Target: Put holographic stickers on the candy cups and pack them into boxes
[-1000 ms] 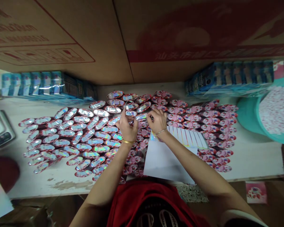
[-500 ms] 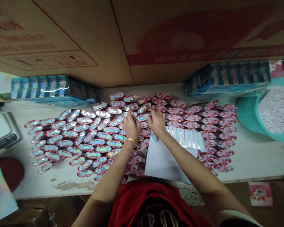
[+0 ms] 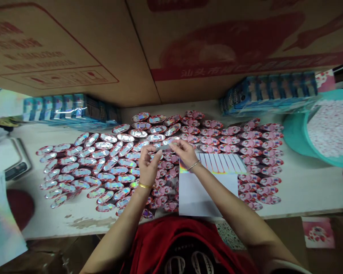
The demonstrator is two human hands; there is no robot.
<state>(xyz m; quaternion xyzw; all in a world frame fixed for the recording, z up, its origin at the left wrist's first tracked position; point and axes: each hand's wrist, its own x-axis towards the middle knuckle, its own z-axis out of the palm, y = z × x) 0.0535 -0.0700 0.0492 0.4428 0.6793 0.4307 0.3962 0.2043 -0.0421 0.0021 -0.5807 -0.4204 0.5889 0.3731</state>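
Many small oval-topped red packs stand packed together on a white table. Those on the left bear shiny holographic stickers; those on the right show pink tops. My left hand and my right hand are raised together over the middle of the packs. Their fingertips pinch the two ends of a thin holographic sticker strip. A white sticker sheet with several strips left lies just under my right wrist.
Big cardboard boxes close off the back. Blue shrink-wrapped cartons lie at the back left and the back right. A teal basin of small white pieces sits at the right. A scale stands at the left edge.
Both hands have lifted off the pack tops and drawn a little toward me, now holding a sticker strip between them. The view has shifted slightly.
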